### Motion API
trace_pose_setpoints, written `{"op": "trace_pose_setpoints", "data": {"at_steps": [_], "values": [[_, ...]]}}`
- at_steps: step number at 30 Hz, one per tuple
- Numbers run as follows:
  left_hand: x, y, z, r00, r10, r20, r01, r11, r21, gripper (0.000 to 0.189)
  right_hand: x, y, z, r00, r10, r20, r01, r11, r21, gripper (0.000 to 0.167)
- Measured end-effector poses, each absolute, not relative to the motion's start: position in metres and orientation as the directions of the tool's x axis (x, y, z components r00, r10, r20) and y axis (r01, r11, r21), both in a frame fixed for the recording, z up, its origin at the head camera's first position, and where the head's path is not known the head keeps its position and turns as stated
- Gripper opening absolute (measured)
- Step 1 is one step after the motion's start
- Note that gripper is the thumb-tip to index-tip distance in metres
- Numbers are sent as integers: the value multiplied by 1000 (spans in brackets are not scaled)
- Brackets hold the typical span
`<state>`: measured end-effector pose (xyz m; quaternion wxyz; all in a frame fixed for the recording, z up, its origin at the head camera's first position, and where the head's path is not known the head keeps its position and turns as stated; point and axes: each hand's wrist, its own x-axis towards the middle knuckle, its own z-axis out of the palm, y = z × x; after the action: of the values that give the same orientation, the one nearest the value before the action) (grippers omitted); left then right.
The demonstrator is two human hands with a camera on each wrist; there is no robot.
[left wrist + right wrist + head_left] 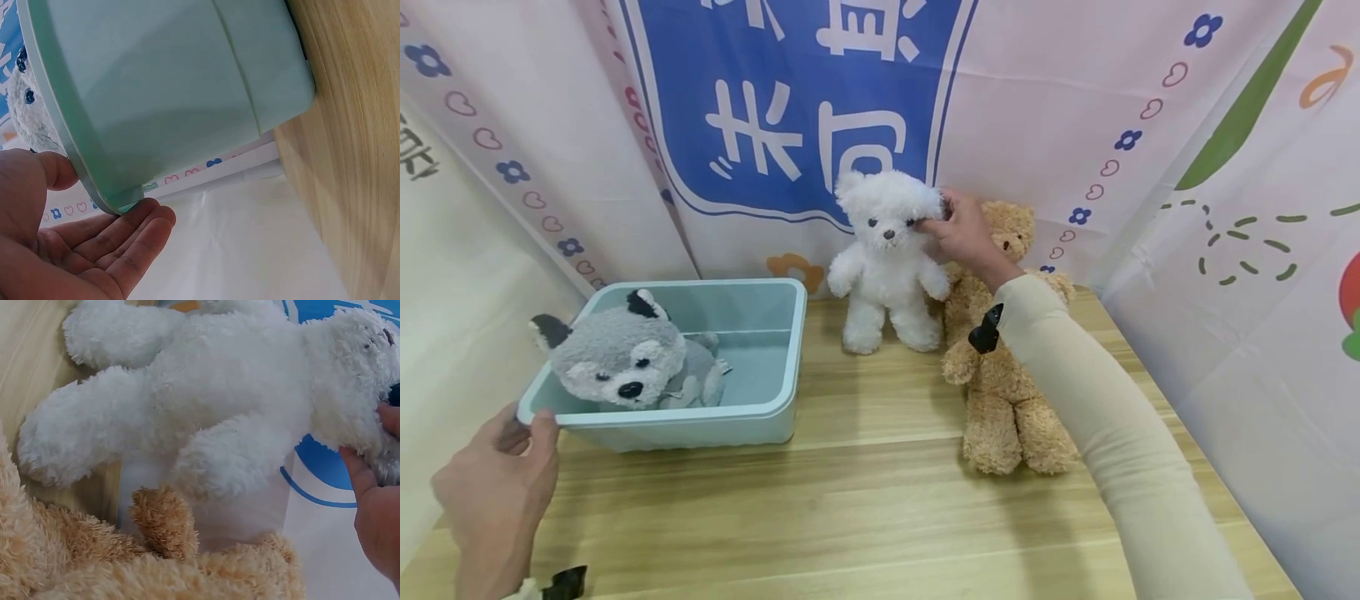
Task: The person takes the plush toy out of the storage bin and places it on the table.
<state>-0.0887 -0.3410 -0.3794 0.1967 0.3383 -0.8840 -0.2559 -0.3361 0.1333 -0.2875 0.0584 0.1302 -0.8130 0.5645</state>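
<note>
At the left, my left hand grips the near-left corner of a pale green plastic bin; the left wrist view shows the thumb on the bin's rim and the fingers underneath. A grey plush dog with dark ears leans inside the bin. My right hand holds the side of a white teddy bear's head, thumb and fingers pressed into the fur. The white bear is upright against the back cloth, its feet at the tabletop. In the right wrist view, part of my right hand is cut off.
A tan teddy bear stands or leans just right of the white one, partly behind my right forearm. Printed cloth hangs behind and on both sides of the wooden table.
</note>
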Motion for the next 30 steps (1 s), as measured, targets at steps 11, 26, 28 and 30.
{"op": "trace_pose_setpoints", "data": {"at_steps": [11, 26, 28, 30], "values": [[-86, -341, -382, -693, -698, 178, -494, 641, 587, 54, -343, 131, -304, -960, -221, 169, -274, 635, -722, 38], [-90, -340, -380, -695, -700, 166, -500, 636, 587, 56, -347, 128, -314, -962, -190, 195, -271, 608, -746, 41], [-90, -340, -380, -696, -698, 170, -500, 640, 584, 56, -348, 127, -316, -961, -196, 194, -274, 606, -747, 43], [-90, -341, -381, -695, -697, 180, -496, 645, 582, 55, -348, 125, -318, -961, -208, 181, -272, 615, -740, 45]]}}
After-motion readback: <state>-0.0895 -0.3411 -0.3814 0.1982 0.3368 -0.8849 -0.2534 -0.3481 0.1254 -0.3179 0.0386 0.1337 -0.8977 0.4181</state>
